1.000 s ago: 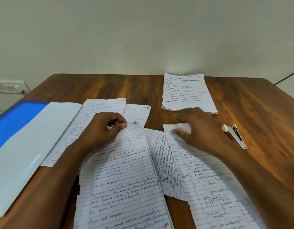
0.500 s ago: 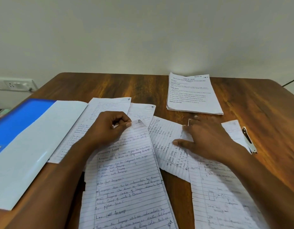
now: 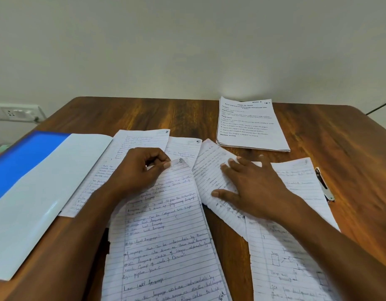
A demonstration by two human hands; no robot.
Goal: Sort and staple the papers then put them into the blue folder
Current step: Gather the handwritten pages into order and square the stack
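Wooden table (image 3: 144,114) against a plain wall; sorting in progress, nothing stapled yet.

Nearest, at 6 o'clock, the lined sheet marked 1 (image 3: 166,235) lies lengthwise toward the person. The left hand (image 3: 140,170) pinches its top corner between thumb and curled fingers, as it did a second ago.

At 3 o'clock the right hand (image 3: 250,187) lies flat, fingers spread and straight, pressing the tilted sheet (image 3: 211,172). Change noted: that sheet has slid out from beneath toward 12 o'clock and now angles beside sheet 1, exposing another page (image 3: 300,187) under the wrist. Judgement: pages are being fanned to read numbers.

Further out, the stapler (image 3: 324,185) rests untouched at the right edge. The blue folder (image 3: 24,174) lies open at 9 o'clock. Two numbered sheets (image 3: 144,140) lie beyond the left hand, and the printed stack (image 3: 250,127) sits at 1 o'clock.
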